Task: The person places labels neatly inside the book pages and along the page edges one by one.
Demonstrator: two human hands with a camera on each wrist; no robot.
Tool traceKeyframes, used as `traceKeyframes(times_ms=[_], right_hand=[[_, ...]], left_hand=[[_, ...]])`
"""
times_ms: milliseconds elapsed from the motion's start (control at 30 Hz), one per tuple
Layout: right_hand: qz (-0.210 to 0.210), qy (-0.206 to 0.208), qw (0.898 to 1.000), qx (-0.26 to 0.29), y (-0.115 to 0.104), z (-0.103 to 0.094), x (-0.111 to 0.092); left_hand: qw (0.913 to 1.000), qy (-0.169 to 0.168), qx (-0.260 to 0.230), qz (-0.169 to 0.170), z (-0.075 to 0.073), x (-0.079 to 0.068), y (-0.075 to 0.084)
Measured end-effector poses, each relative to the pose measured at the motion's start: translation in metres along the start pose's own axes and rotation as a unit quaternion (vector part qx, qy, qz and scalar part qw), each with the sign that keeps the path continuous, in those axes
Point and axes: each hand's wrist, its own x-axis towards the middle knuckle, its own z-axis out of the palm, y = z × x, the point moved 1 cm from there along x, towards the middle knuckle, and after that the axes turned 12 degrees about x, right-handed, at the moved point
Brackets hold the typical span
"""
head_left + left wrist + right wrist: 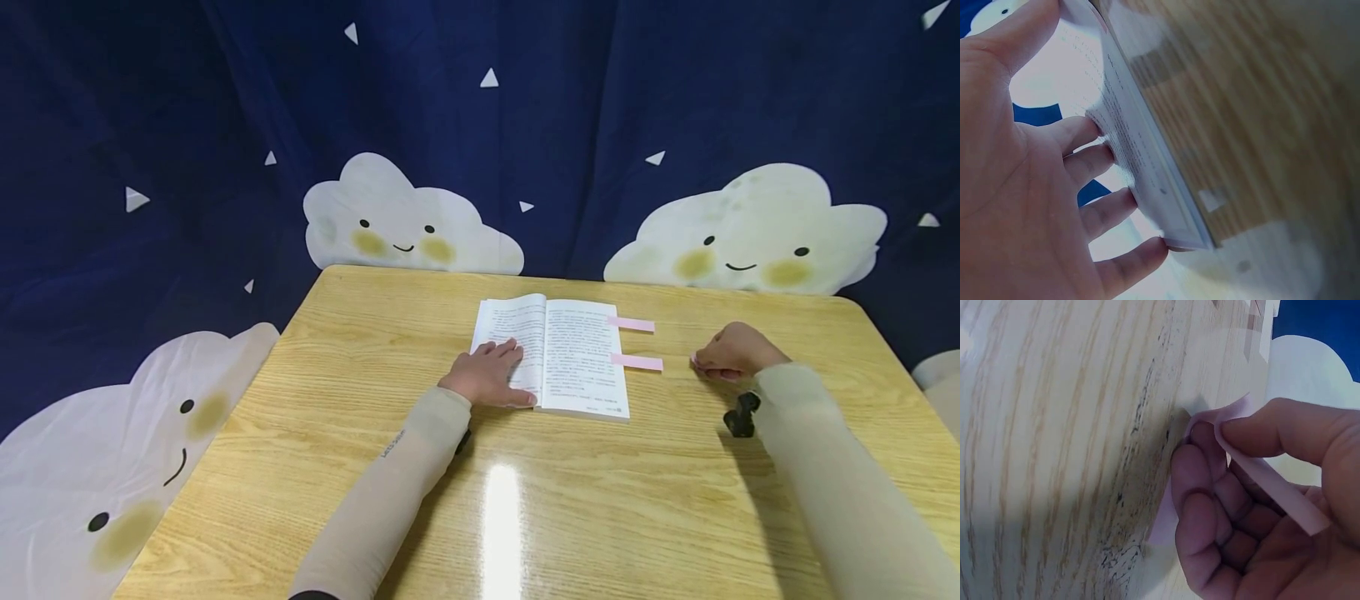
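Book (582, 354) open, left hand (486, 377) spread across it; two pink strips (642, 362) already jut from its right edge, and the right hand (738, 350) pinches more pink paper (1282, 494), not yet attached.

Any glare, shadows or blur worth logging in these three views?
Head: a bright glare streak on the table, a shadow beside the right sleeve; left wrist: tabletop hazy and blurred, left hand clearer; right wrist: soft shadow on the wood beside the right hand, small bright spot at the picture's left edge.
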Motion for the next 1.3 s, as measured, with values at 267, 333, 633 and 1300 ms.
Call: traceKeyframes(times_ms=[267,333,633,1300], right_hand=[[0.000,-0.005,1.000,0.012,-0.0006,-0.0005,-0.0017],[0.002,-0.005,1.000,0.014,-0.0008,-0.0009,-0.0019],[0.012,-0.003,0.999,0.034,-0.0005,-0.0020,-0.0018],[-0.024,0.002,0.999,0.031,-0.0013,0.0051,-0.0035]], left_hand=[[1.0000,0.001,-0.002,0.001,0.0006,0.0000,-0.0005],[1.0000,0.000,-0.003,0.000,0.0009,0.0005,-0.0008],[1.0000,0.000,-0.003,-0.003,0.0010,0.0012,-0.0002],[1.0000,-0.004,-0.008,-0.001,-0.0017,-0.0021,0.0007]])
